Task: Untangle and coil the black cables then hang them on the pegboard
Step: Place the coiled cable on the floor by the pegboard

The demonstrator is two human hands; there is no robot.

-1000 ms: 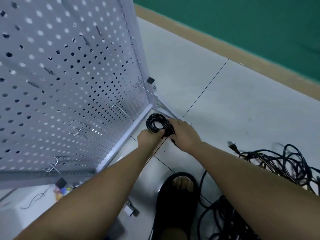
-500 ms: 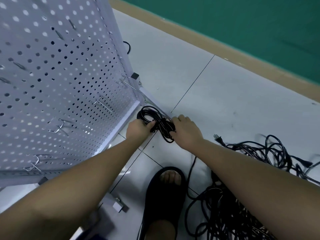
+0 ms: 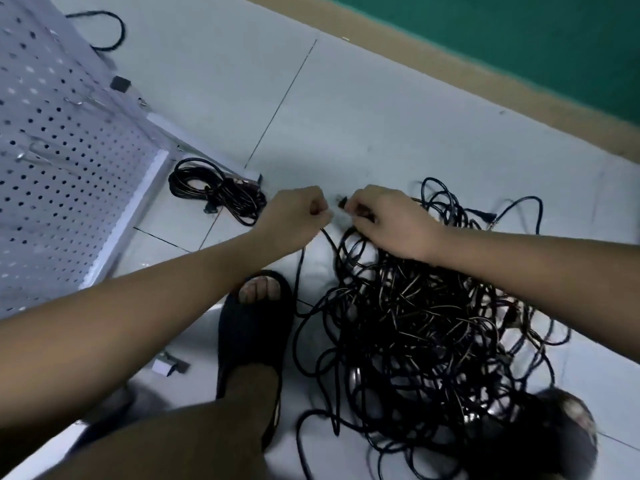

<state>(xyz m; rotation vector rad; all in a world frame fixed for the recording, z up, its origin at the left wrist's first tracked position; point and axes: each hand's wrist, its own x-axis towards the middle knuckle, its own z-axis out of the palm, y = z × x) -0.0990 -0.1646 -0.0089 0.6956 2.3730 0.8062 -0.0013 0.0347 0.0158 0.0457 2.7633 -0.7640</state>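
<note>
**Clerk:** Nearest the camera?

**Inspector:** A foot in a black slipper [image 3: 254, 327] on the pale tiled floor [image 3: 346, 116]. A small metal bracket [image 3: 169, 365] lies just left of it. To the right, the tangled black cables [image 3: 415, 323] form one dense heap, touching the slipper's right edge.

**Clerk:** The hands?

**Inspector:** Both are at the far edge of that heap, close together but apart. The left hand [image 3: 294, 216] is curled tight, and a single strand [image 3: 301, 268] runs from under it into the heap. The right hand [image 3: 391, 223] has its fingers curled around a plug end [image 3: 341, 202], its wrist resting over the tangle.

**Clerk:** Finished work?

**Inspector:** One coiled cable [image 3: 214, 192] lies on the floor left of the hands, just beside the foot of the pegboard [image 3: 69, 150]. It is not hung. The pegboard stands at the left, with bare metal hooks [image 3: 34, 155] on its face.

**Clerk:** Beyond that?

**Inspector:** A loose black loop [image 3: 110, 29] lies on the floor at the far left. A tan skirting [image 3: 450, 64] and a green wall [image 3: 519, 36] close the far side.
</note>
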